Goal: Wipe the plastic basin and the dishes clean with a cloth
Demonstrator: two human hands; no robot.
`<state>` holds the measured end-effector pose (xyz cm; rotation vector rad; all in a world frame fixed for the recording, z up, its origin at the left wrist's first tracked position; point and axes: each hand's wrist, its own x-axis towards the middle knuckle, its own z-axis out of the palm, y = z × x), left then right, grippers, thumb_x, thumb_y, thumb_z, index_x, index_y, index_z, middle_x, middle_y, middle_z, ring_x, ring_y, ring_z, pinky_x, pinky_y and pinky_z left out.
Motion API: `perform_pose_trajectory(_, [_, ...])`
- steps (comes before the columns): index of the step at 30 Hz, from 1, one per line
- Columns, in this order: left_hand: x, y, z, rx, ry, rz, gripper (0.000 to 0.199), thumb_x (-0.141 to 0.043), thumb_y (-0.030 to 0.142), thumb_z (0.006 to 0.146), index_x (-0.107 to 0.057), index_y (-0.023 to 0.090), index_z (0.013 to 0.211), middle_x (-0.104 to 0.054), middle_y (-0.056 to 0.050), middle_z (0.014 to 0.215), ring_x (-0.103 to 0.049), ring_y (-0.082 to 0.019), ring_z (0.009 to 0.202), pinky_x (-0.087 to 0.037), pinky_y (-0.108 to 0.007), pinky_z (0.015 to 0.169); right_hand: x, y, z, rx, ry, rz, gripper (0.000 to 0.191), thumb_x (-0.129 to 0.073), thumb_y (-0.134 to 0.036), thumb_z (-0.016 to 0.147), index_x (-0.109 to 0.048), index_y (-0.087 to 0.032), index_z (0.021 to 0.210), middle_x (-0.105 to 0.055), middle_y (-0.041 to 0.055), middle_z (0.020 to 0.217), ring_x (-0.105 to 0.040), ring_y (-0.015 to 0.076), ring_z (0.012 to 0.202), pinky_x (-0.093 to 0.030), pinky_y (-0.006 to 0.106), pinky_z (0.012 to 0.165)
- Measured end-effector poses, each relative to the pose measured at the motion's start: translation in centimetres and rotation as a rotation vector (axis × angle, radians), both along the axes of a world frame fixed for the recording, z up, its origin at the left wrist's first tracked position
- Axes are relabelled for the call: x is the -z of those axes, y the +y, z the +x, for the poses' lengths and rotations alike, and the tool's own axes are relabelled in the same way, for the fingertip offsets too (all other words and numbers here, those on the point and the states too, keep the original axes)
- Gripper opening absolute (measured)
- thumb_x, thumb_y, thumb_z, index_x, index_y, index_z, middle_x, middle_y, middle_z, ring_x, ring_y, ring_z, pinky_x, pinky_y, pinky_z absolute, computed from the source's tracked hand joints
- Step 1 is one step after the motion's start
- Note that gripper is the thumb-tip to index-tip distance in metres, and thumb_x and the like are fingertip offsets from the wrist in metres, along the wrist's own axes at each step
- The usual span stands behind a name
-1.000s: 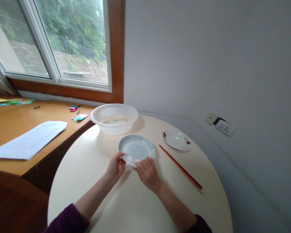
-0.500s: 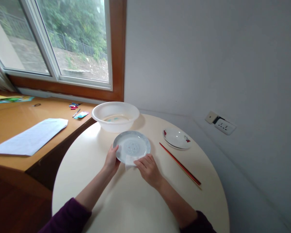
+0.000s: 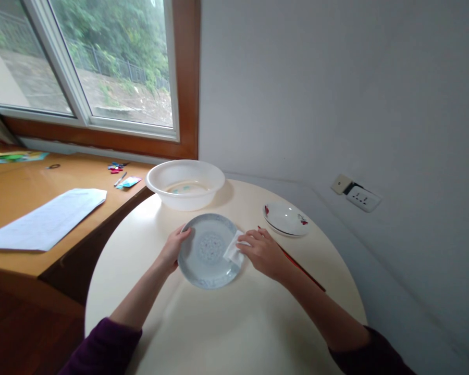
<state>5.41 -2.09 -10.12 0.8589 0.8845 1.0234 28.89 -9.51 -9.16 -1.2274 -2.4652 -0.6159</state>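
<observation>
A pale plate [image 3: 207, 260] with a blue-grey patterned rim and centre is held over the round table. My left hand [image 3: 174, 250] grips its left edge, thumb on the upper face and fingers underneath. My right hand [image 3: 261, 252] pinches a white tissue [image 3: 233, 251], which lies against the right side of the plate's upper face. Just beyond my right hand is a white dish [image 3: 287, 220] with red decorations. Red chopsticks [image 3: 305, 272] lie on the table, partly covered by my right hand and forearm.
A translucent white basin [image 3: 185, 187] stands at the back of the round cream table [image 3: 219, 333]. To the left, a wooden desk [image 3: 62, 174] bears a large white paper [image 3: 50, 219], a pen and small items. The wall with a socket [image 3: 363, 198] borders the right.
My right hand has moved with the tissue from the plate's near edge to its right side. The plate now faces the camera more, and its near edge sits lower in view.
</observation>
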Motion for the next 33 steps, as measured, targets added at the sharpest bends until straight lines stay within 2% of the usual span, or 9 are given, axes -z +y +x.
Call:
perform_pose_trajectory(5, [0.0, -0.7, 0.6, 0.146, -0.008, 0.012, 0.040, -0.067, 0.040, 0.065, -0.064, 0.013, 0.094, -0.069, -0.009, 0.082, -0.063, -0.024, 0.073, -0.047, -0.032, 0.066, 0.0, 2.2, -2.5, 0.241, -0.012, 0.120, 0.013, -0.050, -0.009, 0.082, -0.061, -0.015, 0.087, -0.062, 0.0091, 0.084, -0.052, 0.0208, 0.074, -0.035, 0.033, 0.066])
perform_pose_trajectory(8, [0.2, -1.1, 1.1, 0.188, -0.006, 0.055, 0.041, -0.065, 0.044, 0.067, -0.065, 0.013, 0.093, -0.070, -0.008, 0.085, -0.062, -0.024, 0.076, -0.046, -0.031, 0.068, 0.7, 3.9, -5.1, 0.283, 0.092, 0.062, 0.014, -0.048, -0.007, 0.083, -0.058, -0.016, 0.083, -0.060, 0.0075, 0.081, -0.051, 0.0191, 0.072, -0.038, 0.030, 0.064])
perform_pose_trajectory(14, [0.9, -0.8, 1.1, 0.109, -0.032, 0.001, 0.037, -0.068, 0.045, 0.064, -0.065, 0.012, 0.079, -0.067, -0.005, 0.070, -0.061, -0.019, 0.068, -0.045, -0.025, 0.061, 1.1, 5.0, -10.4, 0.061, 0.430, -0.264, 0.015, -0.047, -0.003, 0.081, -0.054, -0.016, 0.086, -0.060, 0.0041, 0.086, -0.056, 0.0136, 0.079, -0.042, 0.023, 0.070])
perform_pose_trajectory(17, [0.8, -0.2, 0.3, 0.045, -0.066, -0.036, 0.033, -0.070, 0.042, 0.062, -0.064, 0.011, 0.075, -0.066, -0.005, 0.065, -0.060, -0.017, 0.060, -0.045, -0.025, 0.057, 0.6, 2.9, -11.5, -0.126, 0.340, -0.415, 0.014, -0.053, -0.005, 0.077, -0.055, -0.018, 0.081, -0.061, 0.0009, 0.083, -0.057, 0.0128, 0.077, -0.041, 0.021, 0.066])
perform_pose_trajectory(20, [0.7, 0.3, -0.4, -0.023, -0.079, -0.024, 0.034, -0.073, 0.031, 0.060, -0.062, 0.013, 0.087, -0.066, -0.003, 0.068, -0.061, -0.017, 0.058, -0.046, -0.025, 0.054, -0.1, 0.3, -10.8, -0.107, 0.101, -0.451, 0.017, -0.058, -0.003, 0.071, -0.054, -0.019, 0.074, -0.061, 0.0009, 0.075, -0.056, 0.0139, 0.067, -0.038, 0.023, 0.056])
perform_pose_trajectory(23, [1.0, 0.6, -0.8, -0.064, -0.104, -0.045, 0.038, -0.072, 0.023, 0.062, -0.059, 0.013, 0.096, -0.067, -0.003, 0.071, -0.063, -0.018, 0.059, -0.049, -0.026, 0.055, -1.3, -1.2, -8.6, -0.006, 0.018, -0.348, 0.017, -0.053, -0.002, 0.075, -0.053, -0.018, 0.071, -0.059, 0.0035, 0.072, -0.055, 0.0154, 0.065, -0.036, 0.026, 0.056])
perform_pose_trajectory(26, [1.5, 1.0, -0.9, -0.066, -0.153, -0.183, 0.038, -0.067, 0.016, 0.067, -0.058, 0.011, 0.103, -0.069, -0.009, 0.077, -0.066, -0.022, 0.065, -0.053, -0.032, 0.063, -2.9, -1.3, -5.4, 0.070, 0.155, -0.120, 0.021, -0.041, -0.002, 0.081, -0.055, -0.018, 0.079, -0.059, 0.0052, 0.075, -0.054, 0.0171, 0.070, -0.038, 0.029, 0.063])
perform_pose_trajectory(30, [2.3, 1.8, -1.0, -0.055, -0.183, -0.329, 0.033, -0.059, 0.014, 0.074, -0.058, 0.005, 0.106, -0.070, -0.012, 0.073, -0.067, -0.026, 0.067, -0.055, -0.036, 0.067, -4.1, -0.8, -1.9, 0.247, 0.563, 0.312, 0.016, -0.039, -0.013, 0.085, -0.053, -0.017, 0.087, -0.058, 0.0073, 0.079, -0.052, 0.0197, 0.075, -0.040, 0.033, 0.069])
perform_pose_trajectory(33, [2.9, 2.3, -1.0, -0.041, -0.212, -0.366, 0.034, -0.057, 0.013, 0.076, -0.056, 0.003, 0.109, -0.070, -0.013, 0.070, -0.068, -0.026, 0.068, -0.056, -0.036, 0.067, -3.0, -0.1, -1.6, 0.298, 0.943, 0.297, 0.009, -0.043, -0.021, 0.084, -0.051, -0.018, 0.087, -0.057, 0.0056, 0.079, -0.053, 0.0180, 0.072, -0.043, 0.031, 0.066])
